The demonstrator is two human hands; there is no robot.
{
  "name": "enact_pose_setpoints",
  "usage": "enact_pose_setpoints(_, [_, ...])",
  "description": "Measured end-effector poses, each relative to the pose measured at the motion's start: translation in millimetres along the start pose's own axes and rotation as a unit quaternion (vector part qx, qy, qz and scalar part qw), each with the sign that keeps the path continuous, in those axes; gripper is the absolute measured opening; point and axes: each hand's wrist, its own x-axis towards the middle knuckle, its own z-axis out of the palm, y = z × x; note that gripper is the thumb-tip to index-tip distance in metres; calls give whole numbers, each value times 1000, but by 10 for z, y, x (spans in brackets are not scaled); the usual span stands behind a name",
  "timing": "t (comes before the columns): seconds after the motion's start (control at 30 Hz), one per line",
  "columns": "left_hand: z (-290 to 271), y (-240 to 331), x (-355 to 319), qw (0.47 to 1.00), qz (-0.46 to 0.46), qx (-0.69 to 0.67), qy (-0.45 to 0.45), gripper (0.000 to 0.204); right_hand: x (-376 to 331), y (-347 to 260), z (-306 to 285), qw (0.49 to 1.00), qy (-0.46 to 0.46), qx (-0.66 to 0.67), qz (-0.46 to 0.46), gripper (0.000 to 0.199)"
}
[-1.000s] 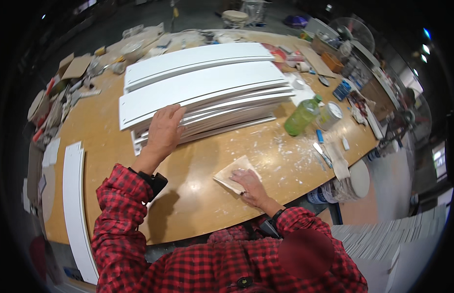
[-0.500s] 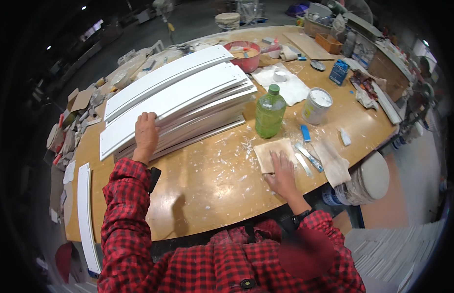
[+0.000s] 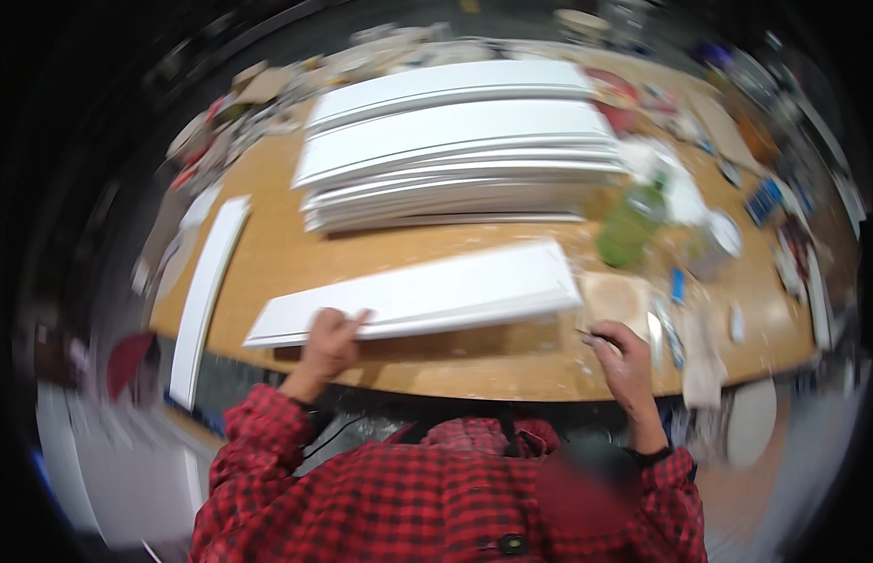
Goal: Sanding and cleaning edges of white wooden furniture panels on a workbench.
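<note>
L hand (image 3: 329, 340) at 7 o'clock, fingers curled over near edge of white board (image 3: 427, 294), gripping it; board lies flat across table (image 3: 268, 253) centre, just below stack of white boards (image 3: 455, 155) at 12. R hand (image 3: 624, 361) at 4 o'clock, fingers bent on table edge by sandpaper sheet (image 3: 613, 298); grip unclear, blurred. Green bottle (image 3: 632, 225) at 2.

Both red-plaid-sleeved arms reach forward: left hand (image 3: 329, 340) curled in a grip, right hand (image 3: 627, 361) palm-down, fingers bent.
</note>
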Motion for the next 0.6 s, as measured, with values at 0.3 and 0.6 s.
enact_pose_setpoints(0.3, [203,226,-881,976,-150,-155,7,46,52,-1887,2091,847,-460,248,-98,31])
enact_pose_setpoints(0.6, [-497,821,-3745,796,-564,-180,-123,39,-766,-3442,3820,479,-753,241,-381,28])
